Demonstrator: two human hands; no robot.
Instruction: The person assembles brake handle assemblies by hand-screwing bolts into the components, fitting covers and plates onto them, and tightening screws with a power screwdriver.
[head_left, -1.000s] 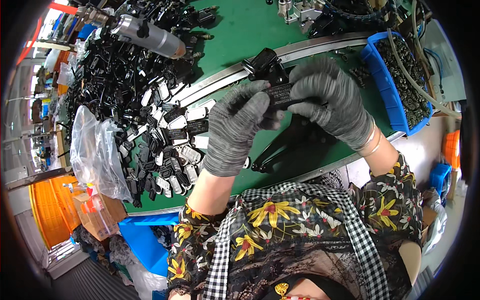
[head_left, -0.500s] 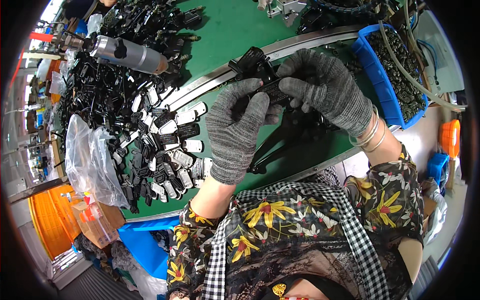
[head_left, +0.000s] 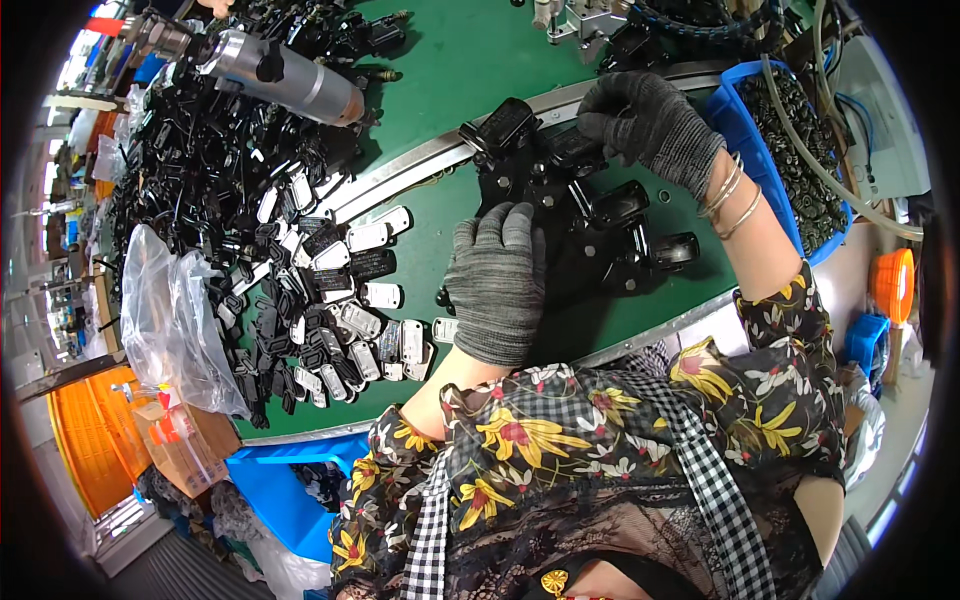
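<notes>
My left hand [head_left: 495,285], in a grey knitted glove, lies back-up with its fingers stretched forward over a row of black assemblies [head_left: 590,240]. These have rounded rectangular ends and several small bolt heads; part of the row is hidden under the glove. My right hand [head_left: 650,130], gloved the same way, has its fingers curled at the far end of the row. Thumb and fingertips touch a black rectangular cap [head_left: 572,150] on one assembly. Another black rectangular block [head_left: 508,122] sits to its left, at the metal rail.
Left lies a pile of black and white flat caps [head_left: 340,320], with a heap of black parts [head_left: 220,160] beyond it. A silver cylindrical tool [head_left: 285,80] hangs over that heap. A metal rail [head_left: 400,165] crosses the green table. A blue bin [head_left: 770,150] of small metal parts stands right.
My left hand has dropped from the pinched cap onto the near assemblies, uncovering more of the row. My right hand has moved slightly away and right. The hanging tool has swung a little right.
</notes>
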